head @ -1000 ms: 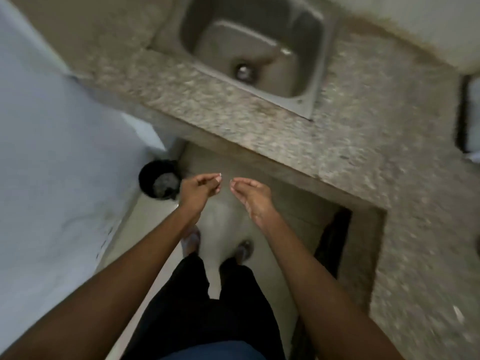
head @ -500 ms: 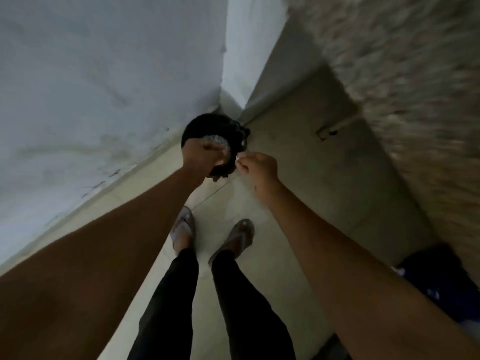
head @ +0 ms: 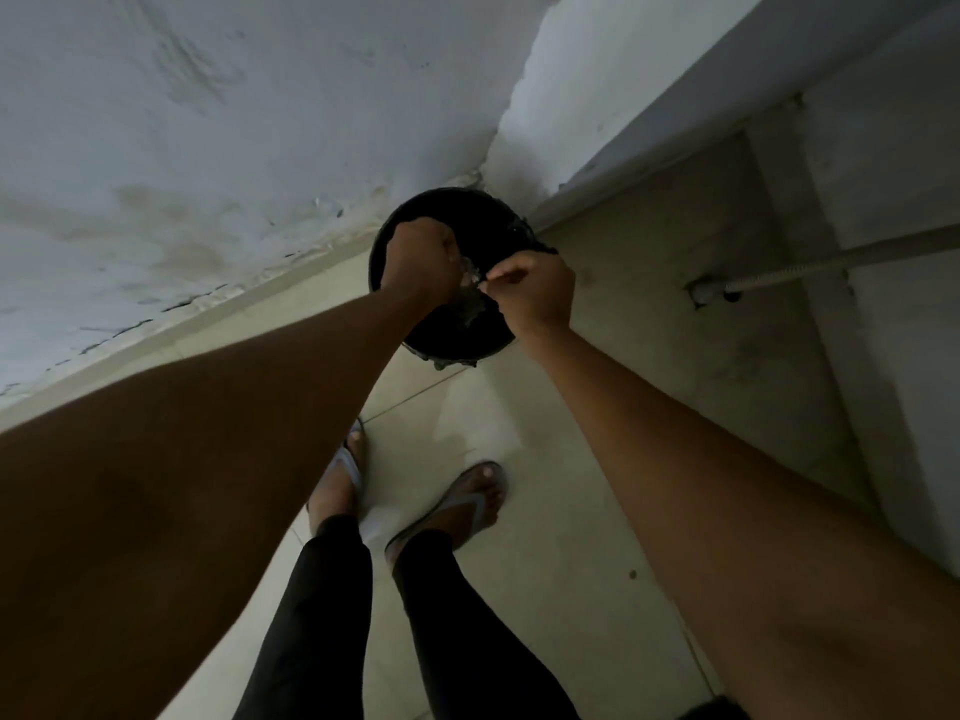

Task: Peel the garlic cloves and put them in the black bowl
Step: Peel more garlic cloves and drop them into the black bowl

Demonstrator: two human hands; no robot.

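I am standing over a round black bin (head: 457,337) with a dark liner, set on the floor in the corner. My left hand (head: 418,262) hangs over its opening with fingers curled round pale, papery garlic peels (head: 469,272). My right hand (head: 537,296) is close beside it over the bin's right rim, and its thumb and fingers pinch at the same pale scraps. More pale scraps lie inside the bin. No garlic clove or black bowl shows in this view.
A white stained wall (head: 208,122) runs behind the bin. At the right is the counter's concrete base (head: 779,356), with a grey flexible hose (head: 810,262) coming out of it. My sandalled feet (head: 467,506) stand on the pale floor tiles.
The view swung from the sink and granite counter down to the floor corner. Both hands moved from mid-air to over the black bin and came together there.
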